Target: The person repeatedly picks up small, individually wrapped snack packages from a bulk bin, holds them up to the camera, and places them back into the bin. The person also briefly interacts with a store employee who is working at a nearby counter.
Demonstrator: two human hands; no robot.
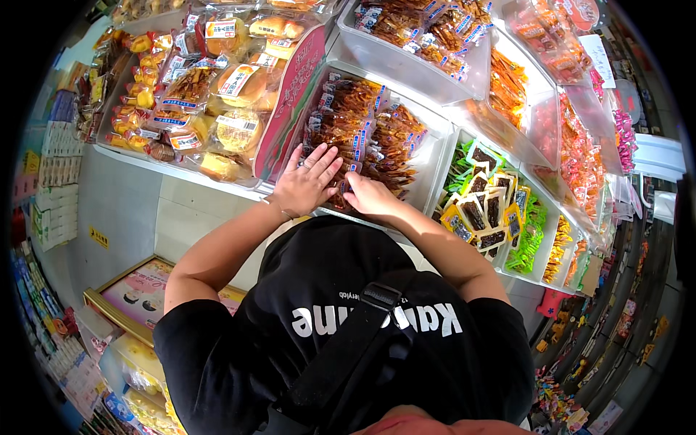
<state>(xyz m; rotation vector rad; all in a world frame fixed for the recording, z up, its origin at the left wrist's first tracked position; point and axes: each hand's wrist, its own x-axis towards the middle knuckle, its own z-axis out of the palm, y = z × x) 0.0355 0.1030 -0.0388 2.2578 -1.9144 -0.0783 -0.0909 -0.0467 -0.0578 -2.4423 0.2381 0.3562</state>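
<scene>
A pale plastic bin [435,148] in front of me holds rows of brown snack packets [391,148] in clear wrappers with blue and white labels. My left hand [308,177] lies flat over the packets at the bin's near left, its fingers stretched out and a ring on one of them. Close beside it, my right hand [368,196] reaches into the near edge of the pile. Its fingers are bent and closed, with the tips partly hidden among the packets, so what they grip does not show.
Wrapped buns and cakes [235,90] fill a tray on the left, behind a pink sign board [293,98]. On the right, a bin holds green packets [529,235] and dark snacks [482,210]. Another clear bin [442,87] stands beyond. A framed poster [138,290] is at lower left.
</scene>
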